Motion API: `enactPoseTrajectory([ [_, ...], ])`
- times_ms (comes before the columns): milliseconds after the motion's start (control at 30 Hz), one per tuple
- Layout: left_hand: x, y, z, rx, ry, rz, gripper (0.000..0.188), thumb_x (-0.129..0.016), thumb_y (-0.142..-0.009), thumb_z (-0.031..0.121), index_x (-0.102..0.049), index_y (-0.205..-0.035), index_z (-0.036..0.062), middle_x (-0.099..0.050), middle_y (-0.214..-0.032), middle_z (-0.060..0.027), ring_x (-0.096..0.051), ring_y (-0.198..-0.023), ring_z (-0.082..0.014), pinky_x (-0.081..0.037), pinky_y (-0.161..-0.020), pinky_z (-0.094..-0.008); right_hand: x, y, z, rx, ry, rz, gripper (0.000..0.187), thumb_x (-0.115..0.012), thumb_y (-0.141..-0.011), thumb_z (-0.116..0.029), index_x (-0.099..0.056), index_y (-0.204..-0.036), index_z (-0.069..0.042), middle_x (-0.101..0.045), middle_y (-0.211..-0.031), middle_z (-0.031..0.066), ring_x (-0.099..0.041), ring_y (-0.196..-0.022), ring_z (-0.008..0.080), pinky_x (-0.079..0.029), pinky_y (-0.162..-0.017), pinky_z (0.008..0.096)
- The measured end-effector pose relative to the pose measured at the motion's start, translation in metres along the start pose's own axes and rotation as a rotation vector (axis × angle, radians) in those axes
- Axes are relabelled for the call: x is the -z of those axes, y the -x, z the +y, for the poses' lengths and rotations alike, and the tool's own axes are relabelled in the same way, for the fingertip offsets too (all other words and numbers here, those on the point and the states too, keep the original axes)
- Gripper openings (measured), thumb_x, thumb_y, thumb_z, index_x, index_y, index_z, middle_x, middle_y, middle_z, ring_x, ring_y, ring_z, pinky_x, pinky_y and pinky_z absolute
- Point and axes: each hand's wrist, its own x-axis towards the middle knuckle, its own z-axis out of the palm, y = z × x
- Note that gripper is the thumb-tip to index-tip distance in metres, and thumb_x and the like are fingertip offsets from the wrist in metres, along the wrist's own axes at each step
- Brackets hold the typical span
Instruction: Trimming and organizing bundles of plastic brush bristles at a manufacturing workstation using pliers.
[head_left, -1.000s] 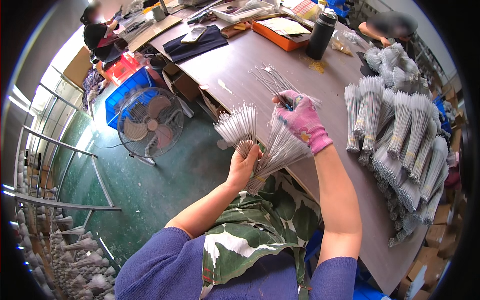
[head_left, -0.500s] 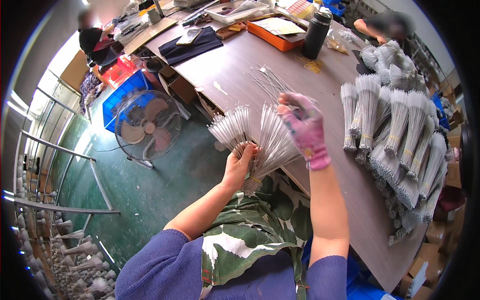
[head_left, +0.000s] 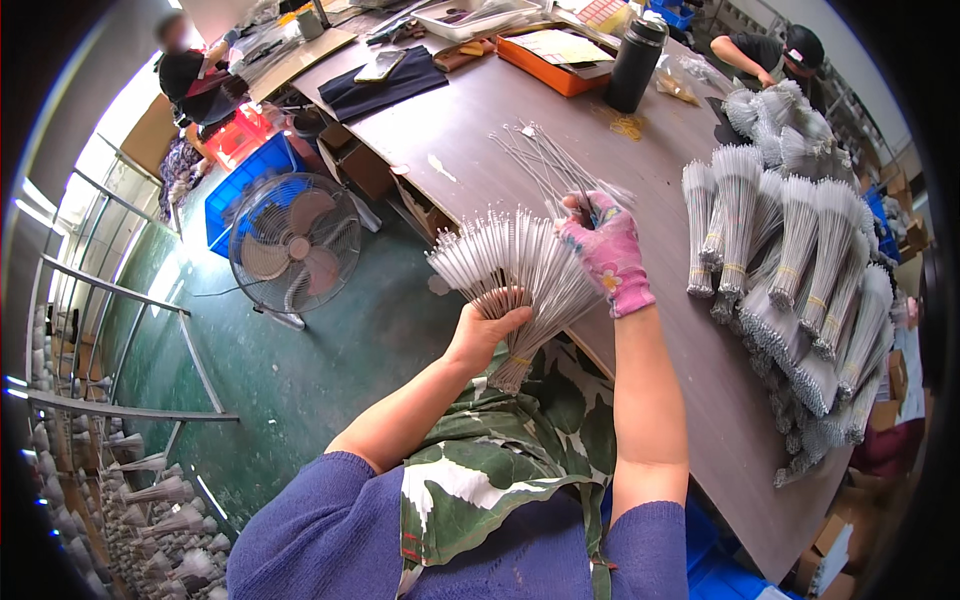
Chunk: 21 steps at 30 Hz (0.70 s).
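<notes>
head view: the left hand [head_left: 487, 335] is closed round the stems of a fanned bunch of thin wire brushes [head_left: 520, 275], held just off the worktop's [head_left: 480, 120] near edge, over the green floor [head_left: 330, 350]. the right hand [head_left: 605, 250], in a pink glove, pinches a few brush stems between its fingers [head_left: 585, 208] beside the loose brushes [head_left: 545, 160] lying on the worktop. the fan is wide and gripped only low down, so a slackened hold could likely spill brushes to the floor. pulling stems across the fan may snag the bristles and bend the wires.
</notes>
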Motion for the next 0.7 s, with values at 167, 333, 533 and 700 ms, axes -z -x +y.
enactPoseTrajectory([
  [167, 0.001, 0.003, 0.015, -0.015, 0.078, -0.008, 0.017, -0.068, -0.077, 0.003, -0.062, -0.092, 0.0027, -0.063, -0.084, 0.0003, -0.056, -0.076, -0.0079, -0.046, -0.071, -0.0242, 0.008, 0.007, 0.004, -0.049, -0.165, 0.020, 0.020, -0.062, -0.074, 0.004, -0.060, -0.094, 0.000, -0.055, -0.078, -0.0024, -0.051, -0.069, 0.0044, -0.044, -0.065, 0.0178],
  [333, 0.001, -0.002, 0.017, -0.065, -0.014, -0.008, 0.014, -0.069, -0.075, 0.001, -0.057, -0.078, 0.0062, -0.055, -0.072, 0.0043, -0.050, -0.066, -0.0052, -0.041, -0.061, -0.0220, 0.019, 0.017, 0.003, -0.025, -0.281, 0.033, 0.021, -0.061, -0.075, 0.005, -0.059, -0.096, 0.000, -0.057, -0.081, -0.0009, -0.054, -0.070, 0.0062, -0.046, -0.067, 0.0185],
  [533, 0.002, -0.006, 0.021, -0.033, -0.009, 0.008, 0.016, -0.070, -0.074, 0.001, -0.055, -0.077, 0.0070, -0.053, -0.071, 0.0049, -0.049, -0.064, -0.0048, -0.041, -0.061, -0.0217, 0.017, 0.022, -0.005, 0.025, -0.273, 0.030, 0.021, -0.061, -0.076, 0.006, -0.059, -0.096, -0.001, -0.057, -0.082, 0.0002, -0.055, -0.070, 0.0077, -0.048, -0.069, 0.0203],
  [700, 0.003, -0.006, 0.020, -0.017, 0.060, -0.009, 0.015, -0.068, -0.074, -0.002, -0.057, -0.081, 0.0061, -0.058, -0.077, 0.0012, -0.055, -0.071, -0.0092, -0.045, -0.066, -0.0248, 0.010, 0.017, 0.000, 0.042, -0.270, 0.056, 0.020, -0.063, -0.075, 0.005, -0.059, -0.094, 0.000, -0.058, -0.083, 0.0009, -0.056, -0.071, 0.0082, -0.049, -0.068, 0.0206],
])
